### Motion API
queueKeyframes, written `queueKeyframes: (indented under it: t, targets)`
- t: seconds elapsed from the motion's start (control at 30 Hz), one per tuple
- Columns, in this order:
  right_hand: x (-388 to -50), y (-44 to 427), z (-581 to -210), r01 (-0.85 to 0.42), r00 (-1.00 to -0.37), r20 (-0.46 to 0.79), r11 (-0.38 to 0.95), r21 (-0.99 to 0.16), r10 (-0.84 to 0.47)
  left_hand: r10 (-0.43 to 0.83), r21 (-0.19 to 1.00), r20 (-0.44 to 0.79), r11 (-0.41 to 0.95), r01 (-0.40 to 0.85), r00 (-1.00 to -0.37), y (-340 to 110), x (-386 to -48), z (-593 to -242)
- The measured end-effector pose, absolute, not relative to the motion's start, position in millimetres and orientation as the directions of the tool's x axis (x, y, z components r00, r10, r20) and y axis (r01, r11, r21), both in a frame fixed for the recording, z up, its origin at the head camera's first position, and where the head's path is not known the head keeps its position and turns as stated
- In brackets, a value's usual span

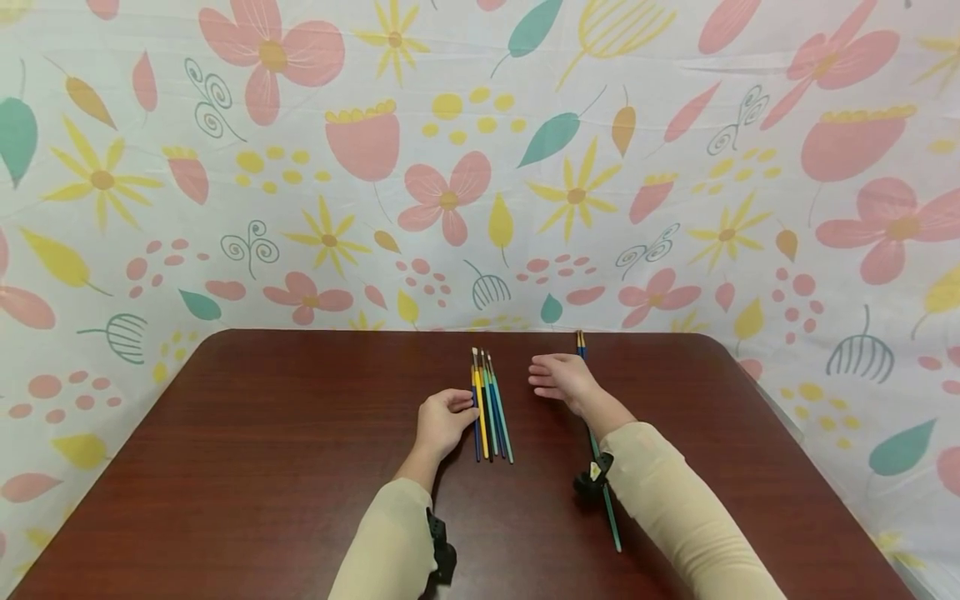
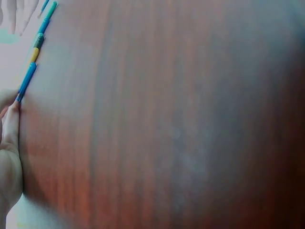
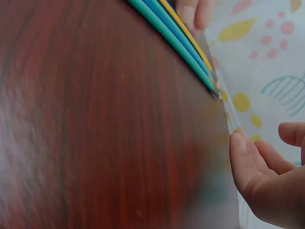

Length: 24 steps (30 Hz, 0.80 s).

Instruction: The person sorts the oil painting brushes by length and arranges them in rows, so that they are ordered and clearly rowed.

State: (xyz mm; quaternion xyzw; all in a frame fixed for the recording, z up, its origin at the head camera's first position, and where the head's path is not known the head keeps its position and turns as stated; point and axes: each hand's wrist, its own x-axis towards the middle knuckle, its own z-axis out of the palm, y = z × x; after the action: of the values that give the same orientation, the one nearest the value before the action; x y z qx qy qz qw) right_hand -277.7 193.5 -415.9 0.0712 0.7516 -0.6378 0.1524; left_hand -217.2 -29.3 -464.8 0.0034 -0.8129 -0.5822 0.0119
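Note:
Several thin paintbrushes, with blue, yellow and green handles, lie side by side on the table, bristles toward the far edge. The left hand touches the leftmost brush with thumb and fingertips; in the left wrist view this hand is at a blue handle end. The right hand is held apart from the row, fingers extended leftward, holding nothing; the right wrist view shows this hand near the brush tips. Beneath the right forearm lie further brushes, partly hidden.
The brown wooden table has rounded far corners. Behind its far edge hangs a white cloth printed with flowers and leaves. Black wrist cameras are strapped on the left sleeve and the right sleeve.

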Motion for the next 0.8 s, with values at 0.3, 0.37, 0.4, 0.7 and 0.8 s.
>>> queueKeyframes:
  t: [0.3, 0.37, 0.4, 0.7, 0.8]
  targets:
    - [-268, 173, -424, 0.365, -0.912, -0.376, 0.091, -0.927, -0.168, -0.022, 0.949, 0.015, 0.317, 0.007, -1.000, -28, -218, -465]
    - [-265, 170, -425, 0.369, -0.905, -0.378, 0.081, -0.926, -0.196, -0.024, 0.948, 0.020, 0.319, 0.012, -1.000, -28, -218, -465]
    - [-264, 168, -426, 0.371, -0.902, -0.378, 0.076, -0.926, -0.207, -0.024, 0.947, 0.022, 0.320, 0.013, -0.999, -27, -219, -465]
    - [-263, 159, -430, 0.384, -0.895, -0.386, 0.052, -0.922, -0.224, -0.017, 0.945, 0.026, 0.326, 0.019, -1.000, -29, -219, -465]
    - [-264, 156, -432, 0.383, -0.900, -0.385, 0.054, -0.922, -0.205, -0.018, 0.946, 0.023, 0.325, 0.016, -1.000, -30, -219, -465]
